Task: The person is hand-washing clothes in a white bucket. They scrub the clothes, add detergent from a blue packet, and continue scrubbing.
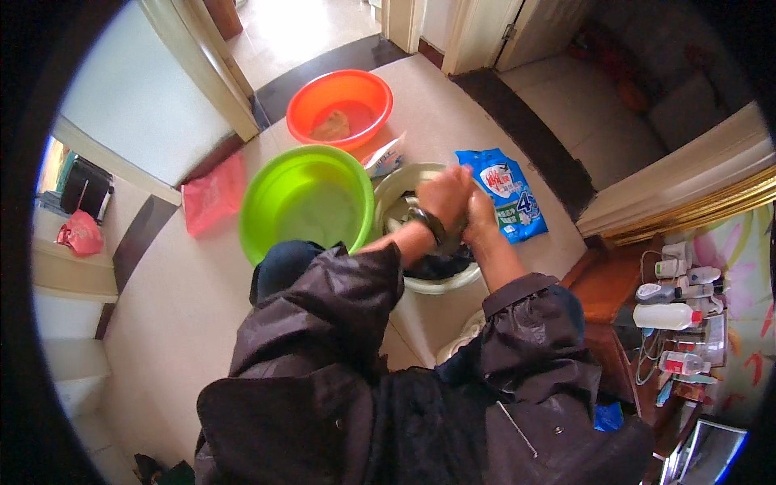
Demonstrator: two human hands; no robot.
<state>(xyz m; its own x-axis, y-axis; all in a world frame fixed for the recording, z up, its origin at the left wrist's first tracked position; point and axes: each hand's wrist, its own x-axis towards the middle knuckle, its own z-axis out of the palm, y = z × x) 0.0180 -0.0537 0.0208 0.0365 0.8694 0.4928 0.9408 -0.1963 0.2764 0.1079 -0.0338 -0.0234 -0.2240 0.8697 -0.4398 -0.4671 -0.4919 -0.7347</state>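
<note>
My left hand (pixel 444 197), with a dark bracelet at the wrist, is pressed against my right hand (pixel 482 213) above a cream basin (pixel 381 209). Both are closed on a bunched dark cloth (pixel 451 241) that shows between them; motion blurs the fingers. More dark fabric (pixel 439 267) and some pale fabric (pixel 397 212) lie inside this basin. To the left stands a lime-green basin (pixel 251 209) holding cloudy water. A blue bag of detergent (pixel 506 194), printed with writing, lies flat just right of the cream basin.
An orange basin (pixel 385 100) with a tan cloth (pixel 331 126) in water stands farther off. Beside it is a white printed packet (pixel 386 156). A pink plastic bag (pixel 212 194) rests on the left floor. Bottles (pixel 664 316) crowd a wooden cabinet (pixel 606 285) at right. Dark thresholds (pixel 527 133) edge the doorways.
</note>
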